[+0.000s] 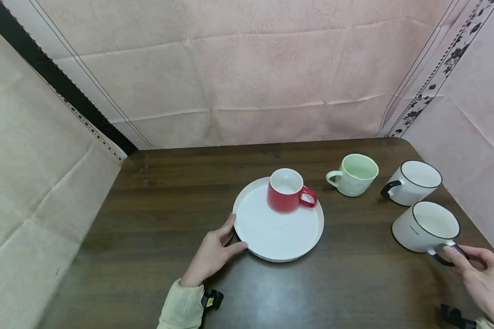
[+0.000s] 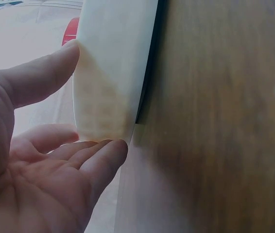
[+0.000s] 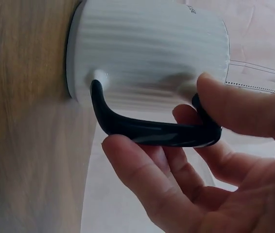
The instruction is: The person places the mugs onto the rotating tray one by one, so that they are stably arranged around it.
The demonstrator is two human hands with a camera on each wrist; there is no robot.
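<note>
My left hand (image 1: 212, 256) touches the left rim of a round white tray (image 1: 277, 242). Its thumb and fingers are spread along the outer wall, as the left wrist view also shows. On the tray stands a red mug (image 1: 282, 201) with a white inside, handle to the right. At the right, my right hand (image 1: 479, 274) grips the black handle (image 3: 147, 132) of a white mug (image 1: 416, 230) with a dark rim. In the right wrist view, its thumb lies by the handle's top and the fingers curl round the handle. Whether that mug's base touches the table cannot be told.
Behind the gripped mug stands another white mug (image 1: 413, 185) with a black handle. A pale green mug (image 1: 351, 183) is to its left, handle pointing left. The brown wooden table (image 1: 156, 219) has pale cloth (image 1: 247, 82) hanging at its back and sides.
</note>
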